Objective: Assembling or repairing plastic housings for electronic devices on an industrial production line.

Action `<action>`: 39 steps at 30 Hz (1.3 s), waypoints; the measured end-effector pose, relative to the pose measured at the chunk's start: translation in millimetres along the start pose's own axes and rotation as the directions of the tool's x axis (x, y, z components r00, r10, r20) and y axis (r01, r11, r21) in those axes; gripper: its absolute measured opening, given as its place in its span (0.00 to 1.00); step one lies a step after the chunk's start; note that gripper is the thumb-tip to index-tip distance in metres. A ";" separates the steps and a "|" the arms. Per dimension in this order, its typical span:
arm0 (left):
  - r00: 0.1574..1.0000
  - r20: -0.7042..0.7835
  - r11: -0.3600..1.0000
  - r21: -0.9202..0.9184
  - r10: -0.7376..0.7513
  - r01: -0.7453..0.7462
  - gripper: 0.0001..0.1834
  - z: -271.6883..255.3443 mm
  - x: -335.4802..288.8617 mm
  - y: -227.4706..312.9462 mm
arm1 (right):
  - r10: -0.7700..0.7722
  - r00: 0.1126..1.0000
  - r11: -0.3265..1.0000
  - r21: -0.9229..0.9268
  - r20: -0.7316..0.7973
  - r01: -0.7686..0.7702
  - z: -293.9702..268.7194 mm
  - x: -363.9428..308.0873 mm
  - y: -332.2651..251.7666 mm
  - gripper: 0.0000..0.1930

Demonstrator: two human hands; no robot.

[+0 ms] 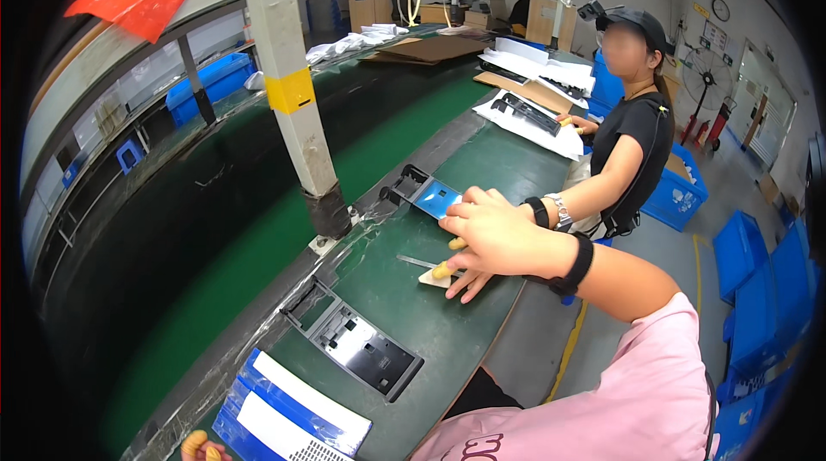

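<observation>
My right hand [508,241], with a black wristband and yellow finger covers, reaches across the green worktop. Its fingers are closed on a small white triangular piece [434,279] held low over the surface. A thin strip [417,263] lies beside that piece. Just beyond is a black frame part with a blue film-covered panel [437,198]; the overlapping hands partly hide it. Only the covered fingertips of my left hand [205,447] show at the lower left edge, near a blue and white package [292,409]. A second black frame part [366,345] lies between that package and my right hand.
A co-worker [637,117] stands at the right, one arm extending behind my right hand, the other hand at a black part [529,112] on white wrapping. A post [292,99] with a yellow band rises at the bench's far edge. Blue crates [675,194] stand on the floor.
</observation>
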State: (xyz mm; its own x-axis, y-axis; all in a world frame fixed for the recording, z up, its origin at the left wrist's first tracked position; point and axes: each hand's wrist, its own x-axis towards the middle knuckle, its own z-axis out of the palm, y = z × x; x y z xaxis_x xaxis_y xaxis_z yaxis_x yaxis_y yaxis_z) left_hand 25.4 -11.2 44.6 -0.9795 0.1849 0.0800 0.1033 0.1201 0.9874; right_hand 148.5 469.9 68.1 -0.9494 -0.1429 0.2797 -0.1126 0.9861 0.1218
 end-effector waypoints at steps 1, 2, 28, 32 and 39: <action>0.996 0.062 0.994 0.086 0.057 -0.062 0.13 2.5 2.1 11.4 | -0.014 1.000 1.000 0.001 0.005 0.014 4.5 -0.8 -3.9 0.16; 0.986 0.154 0.989 0.118 0.070 -0.089 0.13 9.9 3.9 24.5 | 0.062 0.991 0.998 0.002 0.122 -0.062 8.5 -2.5 -8.8 0.19; 0.386 0.803 0.838 0.237 -0.454 0.491 0.06 183.1 39.3 -21.1 | 0.269 0.909 0.090 0.932 0.317 -0.352 -16.2 7.2 -107.1 0.15; 0.356 0.800 0.867 0.379 -0.483 0.324 0.09 189.0 34.1 -20.5 | 0.425 0.905 0.468 0.849 0.026 -0.244 19.4 -14.1 -130.0 0.18; 0.531 0.779 0.942 0.298 -0.333 0.154 0.21 190.0 33.1 -38.2 | 0.392 0.868 0.775 0.617 -0.304 -0.134 60.4 -15.5 -138.3 0.20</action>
State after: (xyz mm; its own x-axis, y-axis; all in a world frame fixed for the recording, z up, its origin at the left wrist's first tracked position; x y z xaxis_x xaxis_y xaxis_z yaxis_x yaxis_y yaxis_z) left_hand 22.0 175.7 -16.5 -0.4202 0.8179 -0.3931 -0.0018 0.4324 0.9017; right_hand 161.1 340.8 -10.5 -0.7793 0.2373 0.5800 -0.1407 0.8357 -0.5309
